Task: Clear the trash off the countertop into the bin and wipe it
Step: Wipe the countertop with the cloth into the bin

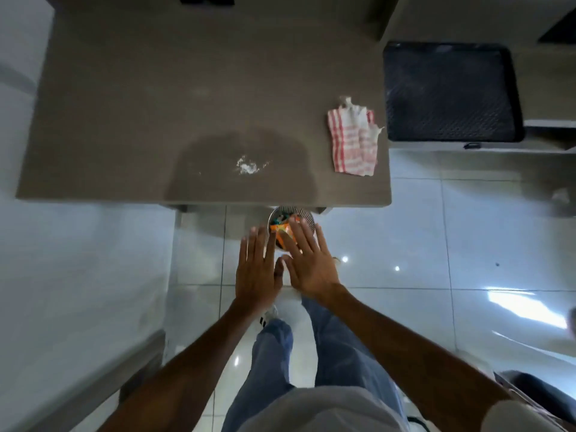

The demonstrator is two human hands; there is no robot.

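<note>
**Both hands flat and empty over the bin at the bench's near edge**

The left hand [257,272] and right hand [308,263] are spread flat with fingers extended, each grip released and holding nothing. The thumbs nearly meet between them. They hover over the floor just in front of the bench [124,104], above the round metal bin [291,218] that stands on the floor tiles [436,244], partly tucked under the bench's near edge. The right hand's fingers overlap the bin's rim in the view; the left hand's fingertips sit just beside it. Inside the bin lies colourful trash [280,229], orange with bits of green, possibly wrappers, though blur makes that hard to confirm.

On the bench, a small patch of white crumbs or powder [247,166] lies near the front edge, beyond the hands and slightly to their left. A crumpled red-and-white striped cloth [353,141] rests at the right end of the bench, close to its right edge and well apart from both hands. The rest of the grey surface is bare, giving open room across the left and far portions.

To the right of the bench sits a black tray-like object [448,92] on a lower ledge.
</note>
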